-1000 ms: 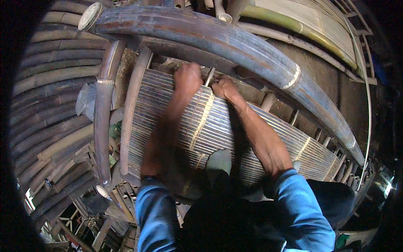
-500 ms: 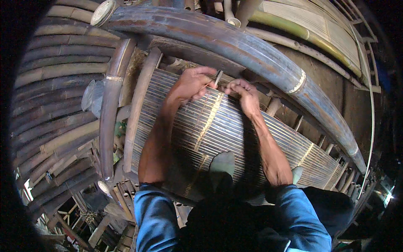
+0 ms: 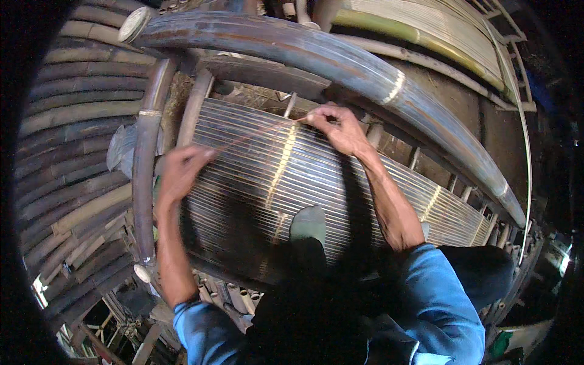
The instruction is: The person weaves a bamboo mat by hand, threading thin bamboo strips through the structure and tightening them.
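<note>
A panel of narrow bamboo slats (image 3: pixel 331 182) lies below my hands, crossed by a pale woven binding (image 3: pixel 283 157). My right hand (image 3: pixel 336 129) pinches at the panel's far edge, right at the top of that binding. From its fingers a thin reddish-brown strand (image 3: pixel 255 136) runs taut to the left, just over the slats. The strand's other end is in my left hand (image 3: pixel 182 173), closed and slightly blurred, above the left end of the panel. A short thin stick (image 3: pixel 290 104) stands out past the far edge, beside my right hand.
A thick dark bamboo pole (image 3: pixel 267 38) arches beyond the panel. Another upright-looking pole (image 3: pixel 146 158) borders the left side, next to a crumpled clear plastic bag (image 3: pixel 123 149). My foot in a grey-green sock (image 3: pixel 308 224) rests on the slats. Bamboo flooring (image 3: pixel 85 112) spreads out at left.
My left hand has swung away to the left and nearer, drawing the strand out straight. My right hand stays at the far edge by the binding. The view has shifted slightly.
</note>
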`<state>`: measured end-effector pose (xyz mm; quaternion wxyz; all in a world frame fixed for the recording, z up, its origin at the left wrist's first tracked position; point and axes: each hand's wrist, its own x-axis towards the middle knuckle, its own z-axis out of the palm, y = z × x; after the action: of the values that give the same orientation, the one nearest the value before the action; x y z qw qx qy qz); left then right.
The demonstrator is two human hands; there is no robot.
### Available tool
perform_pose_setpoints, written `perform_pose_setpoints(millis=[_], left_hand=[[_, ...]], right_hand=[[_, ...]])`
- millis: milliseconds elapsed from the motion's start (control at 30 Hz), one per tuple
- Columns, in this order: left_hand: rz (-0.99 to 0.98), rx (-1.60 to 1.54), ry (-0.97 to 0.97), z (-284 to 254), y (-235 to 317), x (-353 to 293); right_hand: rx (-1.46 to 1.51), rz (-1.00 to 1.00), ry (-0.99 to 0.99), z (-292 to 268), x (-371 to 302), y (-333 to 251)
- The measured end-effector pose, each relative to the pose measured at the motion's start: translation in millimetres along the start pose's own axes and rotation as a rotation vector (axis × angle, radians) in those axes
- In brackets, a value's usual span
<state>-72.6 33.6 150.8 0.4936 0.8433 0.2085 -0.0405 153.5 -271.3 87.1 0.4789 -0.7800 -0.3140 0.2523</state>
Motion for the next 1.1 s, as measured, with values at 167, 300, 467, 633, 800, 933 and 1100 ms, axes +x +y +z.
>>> perform_pose_setpoints(millis=[167,300,467,633,800,933,1100], left_hand=[[-0.297,0.006,0.515,-103,-90,-153],[-0.545,0.315,0.855,-178,-142,-289],[-0.621,1.524,0.786,-150,-128,-303],[0.066,0.751,0.846,14,-73,-99],[0.469,0.388,0.662,149,-40,46],[0.384,0.411,0.647,169,-43,52],[0.263,0.826,0.663,185,-44,50]], right_hand=[[-0.019,0.227,0.016,10,-4,35],[-0.042,0.360,-0.015,14,-4,59],[-0.089,0.370,-0.017,21,-5,61],[-0.293,0.506,-0.019,26,-8,51],[-0.306,0.368,0.075,27,-16,49],[-0.404,0.361,0.142,31,-19,49],[-0.545,0.369,0.189,42,-17,48]])
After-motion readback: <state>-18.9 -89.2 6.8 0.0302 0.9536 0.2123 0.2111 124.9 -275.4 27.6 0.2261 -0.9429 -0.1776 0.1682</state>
